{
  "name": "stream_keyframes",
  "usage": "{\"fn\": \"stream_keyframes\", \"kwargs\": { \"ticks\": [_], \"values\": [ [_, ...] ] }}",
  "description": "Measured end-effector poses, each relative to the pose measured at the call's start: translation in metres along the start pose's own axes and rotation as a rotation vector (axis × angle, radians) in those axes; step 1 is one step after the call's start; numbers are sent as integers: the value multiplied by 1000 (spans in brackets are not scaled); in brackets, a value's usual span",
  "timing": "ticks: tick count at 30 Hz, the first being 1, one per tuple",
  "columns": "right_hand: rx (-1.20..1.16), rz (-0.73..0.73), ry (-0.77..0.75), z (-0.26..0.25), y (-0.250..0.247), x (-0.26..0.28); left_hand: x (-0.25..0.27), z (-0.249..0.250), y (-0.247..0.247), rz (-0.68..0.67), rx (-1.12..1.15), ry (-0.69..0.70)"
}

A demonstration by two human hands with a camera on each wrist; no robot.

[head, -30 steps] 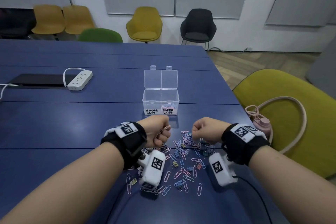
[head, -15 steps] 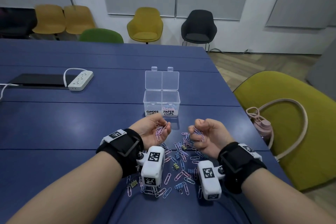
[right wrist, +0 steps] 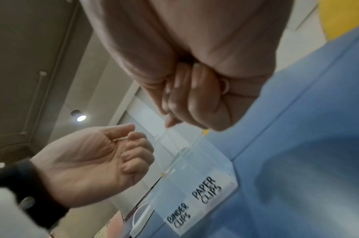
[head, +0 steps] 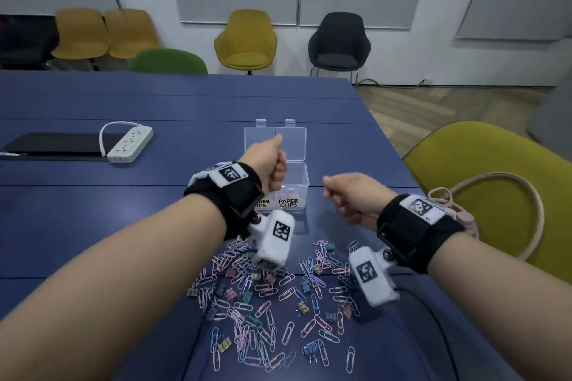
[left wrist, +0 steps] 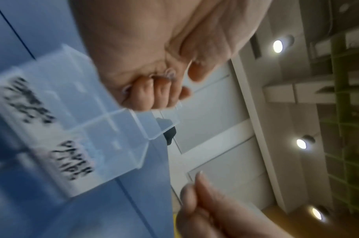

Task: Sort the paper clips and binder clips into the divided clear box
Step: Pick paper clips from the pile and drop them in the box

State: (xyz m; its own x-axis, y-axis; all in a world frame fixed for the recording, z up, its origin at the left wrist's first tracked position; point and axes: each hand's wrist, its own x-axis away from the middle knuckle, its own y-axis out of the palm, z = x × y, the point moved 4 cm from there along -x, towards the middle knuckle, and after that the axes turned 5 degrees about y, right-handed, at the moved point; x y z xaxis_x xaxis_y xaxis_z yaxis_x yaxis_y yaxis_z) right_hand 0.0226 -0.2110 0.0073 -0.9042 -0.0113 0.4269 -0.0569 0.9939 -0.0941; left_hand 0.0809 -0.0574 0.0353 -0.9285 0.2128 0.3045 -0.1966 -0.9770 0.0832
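the divided clear box (head: pixel 292 182) is sitting open on the blue table (head: pixel 93 210), its lid standing up at the back, and everything here is placed against it. its right compartment, labelled "paper clips", is holding a small heap of pastel clips (head: pixel 291 193); the left one is labelled "binder clips", and what is in it cannot be told.

the left hand (head: pixel 267 165) is hovering over the box's left side, fingers curled into a fist – in the left wrist view thin wire loops, probably paper clips, are peeking out between the curled fingers (left wrist: pixel 158 91), so this grip is closing on clips.

the right hand (head: pixel 351 193) is hanging just to the right of the box, apart from it, also fisted; the right wrist view is showing a pink wire loop (right wrist: pixel 225 86) tucked in the fist, so its grip is closed on at least one clip.

in front of the box, nearer the person, a loose scatter of paper clips (head: pixel 263 309) and small binder clips (head: pixel 303 308) is lying on the table. left of the box – well apart – a white power strip (head: pixel 130 145) is resting.
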Motion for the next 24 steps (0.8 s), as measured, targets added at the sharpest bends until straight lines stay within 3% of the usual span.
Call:
{"fn": "stream_keyframes", "kwargs": {
  "ticks": [4, 9, 12, 18, 24],
  "values": [
    [-142, 190, -291, -43, 3, -22, -27, 16, 2, 136, 187, 150],
    [-219, 291, -510, -72, 20, -49, -38, 7, 4, 56, 163, 135],
    [-141, 316, -532, -76, 31, -68, -38, -2, -4, -33, 189, 83],
    [25, 246, -488, -68, 45, -88, -23, -4, -18, -63, 238, 82],
    [-89, 237, -453, -59, 22, -57, -10, -4, -22, -63, 198, 97]
  ]
}}
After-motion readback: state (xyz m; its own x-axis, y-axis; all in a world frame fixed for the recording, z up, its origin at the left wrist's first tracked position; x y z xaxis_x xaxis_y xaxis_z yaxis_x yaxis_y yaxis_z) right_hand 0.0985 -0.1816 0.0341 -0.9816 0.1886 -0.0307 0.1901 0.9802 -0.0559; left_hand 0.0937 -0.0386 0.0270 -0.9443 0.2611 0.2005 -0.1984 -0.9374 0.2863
